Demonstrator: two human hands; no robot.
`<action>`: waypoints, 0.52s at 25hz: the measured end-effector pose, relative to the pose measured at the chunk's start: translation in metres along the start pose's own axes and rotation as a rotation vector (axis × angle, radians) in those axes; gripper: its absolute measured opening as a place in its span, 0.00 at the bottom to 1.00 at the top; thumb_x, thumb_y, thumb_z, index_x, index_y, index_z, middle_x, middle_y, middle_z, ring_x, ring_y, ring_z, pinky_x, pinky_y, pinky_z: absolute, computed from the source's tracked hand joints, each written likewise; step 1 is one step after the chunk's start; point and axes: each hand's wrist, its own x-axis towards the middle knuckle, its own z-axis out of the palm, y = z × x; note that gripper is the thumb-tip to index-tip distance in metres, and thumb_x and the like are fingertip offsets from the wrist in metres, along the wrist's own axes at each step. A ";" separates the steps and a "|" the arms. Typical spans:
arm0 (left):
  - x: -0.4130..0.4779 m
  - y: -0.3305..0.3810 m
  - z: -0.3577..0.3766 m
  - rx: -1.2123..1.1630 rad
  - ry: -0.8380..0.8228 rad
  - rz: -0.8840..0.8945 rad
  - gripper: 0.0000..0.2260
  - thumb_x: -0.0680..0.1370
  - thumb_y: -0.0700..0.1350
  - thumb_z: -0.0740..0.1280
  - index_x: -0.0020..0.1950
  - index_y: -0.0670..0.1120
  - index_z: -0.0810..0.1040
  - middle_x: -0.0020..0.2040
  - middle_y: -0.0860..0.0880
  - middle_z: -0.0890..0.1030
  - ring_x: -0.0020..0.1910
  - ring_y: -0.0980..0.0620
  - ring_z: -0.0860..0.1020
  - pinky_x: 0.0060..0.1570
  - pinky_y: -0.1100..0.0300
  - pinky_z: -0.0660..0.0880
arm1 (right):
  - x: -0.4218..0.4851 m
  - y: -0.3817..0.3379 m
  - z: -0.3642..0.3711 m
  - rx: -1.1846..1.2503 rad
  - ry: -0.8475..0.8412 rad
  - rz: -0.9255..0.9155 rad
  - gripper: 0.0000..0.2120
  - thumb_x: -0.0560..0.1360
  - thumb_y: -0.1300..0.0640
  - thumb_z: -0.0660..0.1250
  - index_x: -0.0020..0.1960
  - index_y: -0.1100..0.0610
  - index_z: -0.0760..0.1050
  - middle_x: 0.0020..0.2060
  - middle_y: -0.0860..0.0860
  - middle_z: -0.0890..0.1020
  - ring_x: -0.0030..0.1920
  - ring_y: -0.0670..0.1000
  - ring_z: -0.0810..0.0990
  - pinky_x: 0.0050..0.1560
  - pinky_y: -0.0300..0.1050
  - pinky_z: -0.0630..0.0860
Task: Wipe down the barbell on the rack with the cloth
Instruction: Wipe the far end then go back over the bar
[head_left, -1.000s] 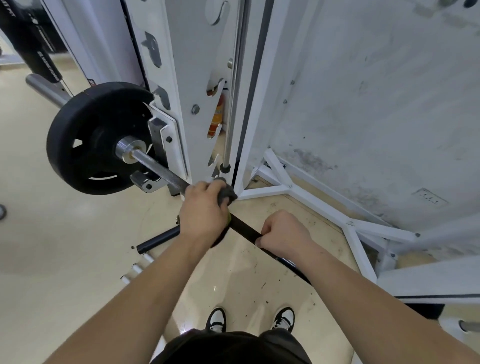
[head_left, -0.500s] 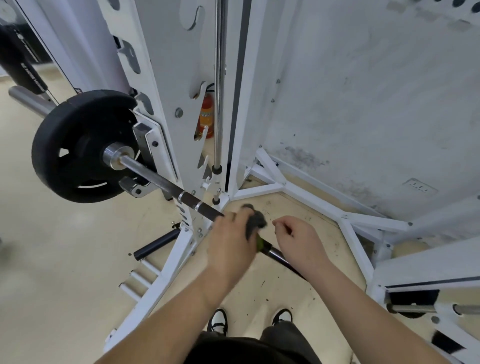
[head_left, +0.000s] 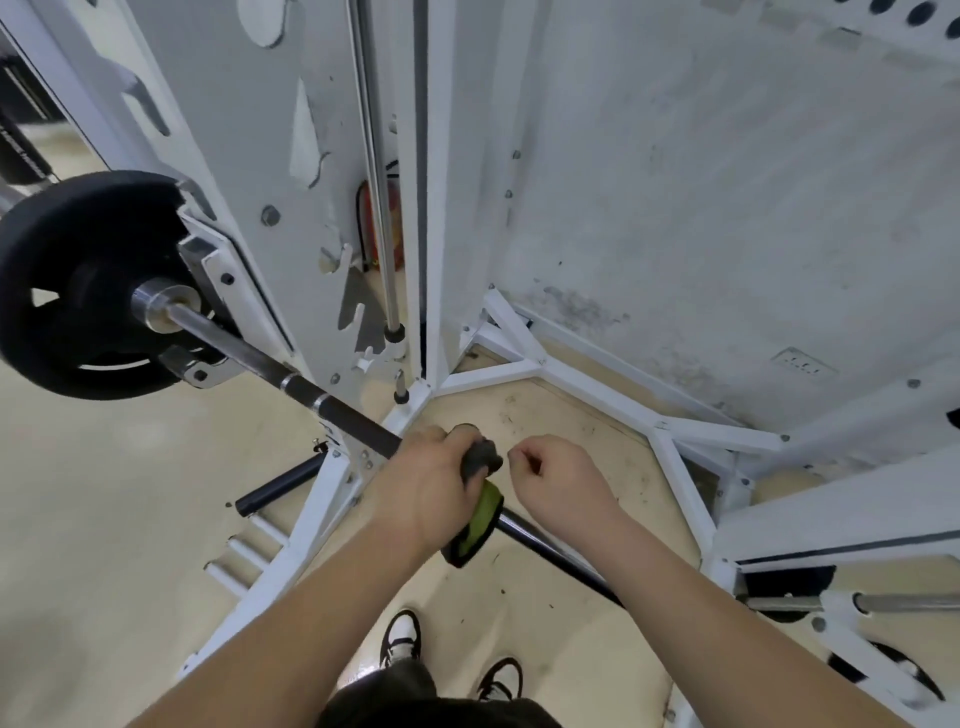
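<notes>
Since the frame half a second back, both hands sit almost where they were at centre frame, but my view has tipped: the black weight plate (head_left: 78, 283) has slid out to the left edge and a second loaded sleeve shows at lower right. A second ago the right hand was wrapped round the shaft; now I see it off the steel.

I see the left hand (head_left: 426, 491) just below centre, knuckles up, fingers curled tight round the barbell (head_left: 249, 356) with the cloth (head_left: 475, 519) trapped under the palm. A dark bunch of cloth pokes out past the fingertips, and a green, black-edged flap hangs from the heel of the hand over the shaft. The forearm reaches in from the lower left.

The right hand (head_left: 558, 486) hovers just to the right of the cloth, loosely fisted, thumb and forefinger pinched near each other and holding nothing I can make out. It is clear of the bar, which passes beneath its wrist.

The barbell runs diagonally from the plate at left, through the white rack (head_left: 291, 218), down to the lower right. Two black-and-white shoes (head_left: 400, 636) stand on the beige floor (head_left: 93, 519) at the bottom.
</notes>
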 end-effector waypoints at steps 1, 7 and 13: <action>0.005 -0.003 -0.004 0.012 -0.058 0.011 0.13 0.78 0.52 0.70 0.61 0.53 0.79 0.48 0.47 0.79 0.50 0.43 0.78 0.41 0.54 0.74 | 0.001 0.002 -0.003 0.001 -0.015 -0.005 0.12 0.77 0.54 0.60 0.39 0.55 0.78 0.35 0.49 0.80 0.40 0.52 0.79 0.45 0.54 0.81; 0.068 -0.031 -0.037 0.275 -0.226 -0.240 0.11 0.78 0.50 0.66 0.60 0.53 0.78 0.56 0.46 0.77 0.56 0.44 0.76 0.45 0.50 0.77 | 0.004 -0.006 0.003 0.039 -0.103 0.032 0.11 0.77 0.51 0.61 0.45 0.51 0.83 0.41 0.45 0.85 0.44 0.49 0.82 0.49 0.51 0.82; 0.066 -0.029 -0.066 0.180 -0.637 0.158 0.13 0.74 0.48 0.67 0.57 0.58 0.81 0.48 0.52 0.80 0.50 0.46 0.79 0.44 0.55 0.76 | 0.016 -0.026 0.025 0.055 -0.026 0.158 0.14 0.75 0.54 0.63 0.32 0.57 0.76 0.27 0.51 0.77 0.32 0.54 0.76 0.34 0.46 0.72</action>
